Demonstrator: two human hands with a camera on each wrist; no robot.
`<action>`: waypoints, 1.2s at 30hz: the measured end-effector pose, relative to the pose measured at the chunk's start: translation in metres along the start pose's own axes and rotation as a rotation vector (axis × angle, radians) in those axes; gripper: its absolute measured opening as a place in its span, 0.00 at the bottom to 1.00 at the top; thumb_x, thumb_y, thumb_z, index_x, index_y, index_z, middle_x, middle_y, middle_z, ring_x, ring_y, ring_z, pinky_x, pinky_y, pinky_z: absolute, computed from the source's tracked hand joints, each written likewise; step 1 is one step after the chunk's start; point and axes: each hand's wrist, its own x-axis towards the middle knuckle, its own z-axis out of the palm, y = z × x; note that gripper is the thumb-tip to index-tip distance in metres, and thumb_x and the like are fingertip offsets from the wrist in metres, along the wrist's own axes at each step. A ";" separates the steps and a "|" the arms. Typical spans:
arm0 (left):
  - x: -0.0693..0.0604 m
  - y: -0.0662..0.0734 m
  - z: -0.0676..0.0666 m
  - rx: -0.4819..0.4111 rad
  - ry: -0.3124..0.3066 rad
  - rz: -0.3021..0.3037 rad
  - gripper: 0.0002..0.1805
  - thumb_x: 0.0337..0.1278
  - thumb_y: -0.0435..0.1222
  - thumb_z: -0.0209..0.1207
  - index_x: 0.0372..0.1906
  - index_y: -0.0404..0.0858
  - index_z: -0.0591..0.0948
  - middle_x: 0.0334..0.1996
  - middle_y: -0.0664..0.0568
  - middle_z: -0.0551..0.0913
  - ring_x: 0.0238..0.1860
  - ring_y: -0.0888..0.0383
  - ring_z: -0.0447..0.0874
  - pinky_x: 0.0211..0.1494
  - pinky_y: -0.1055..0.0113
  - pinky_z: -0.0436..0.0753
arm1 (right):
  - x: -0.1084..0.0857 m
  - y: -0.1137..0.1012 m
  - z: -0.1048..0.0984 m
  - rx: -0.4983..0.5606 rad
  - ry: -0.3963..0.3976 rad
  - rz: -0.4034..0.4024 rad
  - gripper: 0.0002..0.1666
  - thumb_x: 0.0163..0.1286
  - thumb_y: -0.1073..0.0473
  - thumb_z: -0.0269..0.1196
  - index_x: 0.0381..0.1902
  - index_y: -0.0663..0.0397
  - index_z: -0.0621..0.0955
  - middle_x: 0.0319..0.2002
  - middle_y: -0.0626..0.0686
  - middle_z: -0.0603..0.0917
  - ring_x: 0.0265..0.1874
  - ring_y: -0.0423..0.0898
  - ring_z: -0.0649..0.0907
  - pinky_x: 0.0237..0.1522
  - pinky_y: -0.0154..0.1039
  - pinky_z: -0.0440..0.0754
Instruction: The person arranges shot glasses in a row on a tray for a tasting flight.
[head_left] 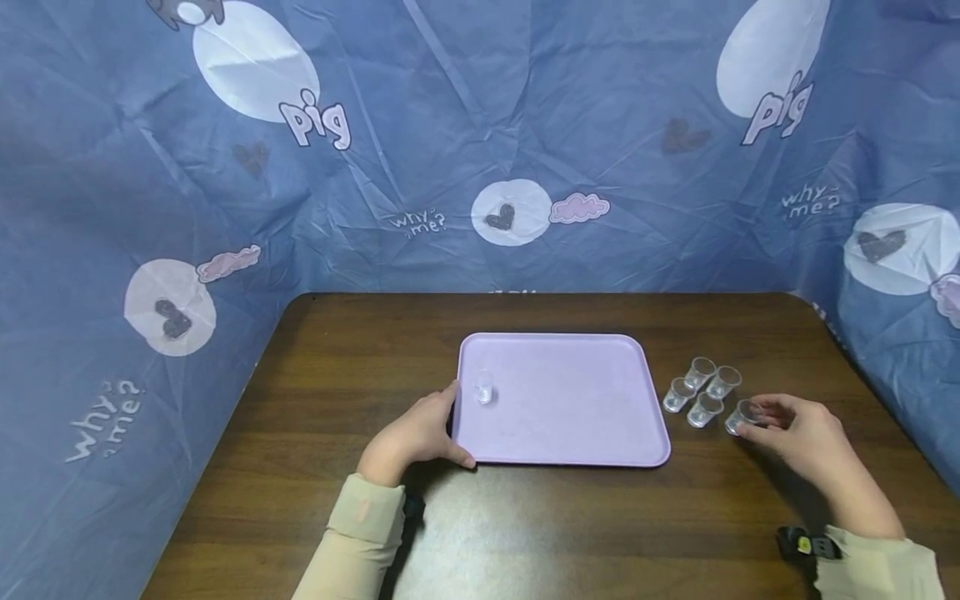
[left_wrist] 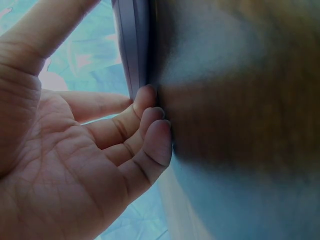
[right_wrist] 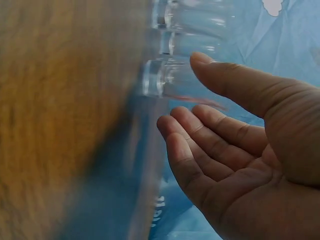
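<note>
A lilac rectangular tray (head_left: 558,400) lies on the table. A small clear cup (head_left: 483,388) stands inside its left side. My left hand (head_left: 417,432) holds the tray's near left corner, thumb at the front edge and fingers along the left side. In the left wrist view, curled fingertips (left_wrist: 159,142) rest low beside the tray rim (left_wrist: 131,50). To the right of the tray, my right hand (head_left: 798,433) has thumb and fingers around another small clear cup (head_left: 738,417). That cup (right_wrist: 160,78) still stands upright on the table in the right wrist view.
Several more clear cups (head_left: 705,408) stand close together between the tray and my right hand. The brown wooden table (head_left: 360,350) meets a blue printed cloth (head_left: 420,150) at its back and sides.
</note>
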 end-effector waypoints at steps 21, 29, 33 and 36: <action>0.002 -0.001 0.001 0.002 -0.008 -0.023 0.71 0.28 0.43 0.86 0.77 0.24 0.55 0.63 0.29 0.73 0.62 0.41 0.74 0.65 0.50 0.72 | 0.000 0.002 0.006 0.020 0.048 0.003 0.23 0.62 0.54 0.76 0.45 0.67 0.85 0.38 0.60 0.88 0.34 0.48 0.85 0.28 0.30 0.77; 0.002 0.000 0.001 0.002 -0.012 -0.030 0.71 0.28 0.43 0.87 0.77 0.24 0.55 0.64 0.28 0.72 0.62 0.42 0.74 0.65 0.51 0.72 | -0.001 -0.008 -0.001 0.038 0.121 -0.038 0.21 0.62 0.55 0.77 0.44 0.67 0.86 0.35 0.59 0.88 0.29 0.31 0.80 0.26 0.26 0.76; 0.002 0.001 0.001 0.002 -0.013 -0.034 0.71 0.28 0.43 0.86 0.77 0.23 0.54 0.65 0.28 0.71 0.63 0.41 0.73 0.65 0.50 0.72 | -0.001 -0.014 -0.005 0.046 0.149 -0.067 0.20 0.61 0.56 0.77 0.43 0.65 0.86 0.35 0.59 0.88 0.29 0.28 0.79 0.27 0.25 0.75; 0.002 0.001 0.000 0.005 -0.014 -0.037 0.71 0.29 0.43 0.86 0.77 0.23 0.54 0.65 0.28 0.71 0.63 0.41 0.73 0.65 0.50 0.71 | -0.001 -0.018 -0.007 0.055 0.158 -0.082 0.20 0.60 0.57 0.77 0.44 0.65 0.86 0.36 0.60 0.88 0.29 0.26 0.79 0.27 0.23 0.75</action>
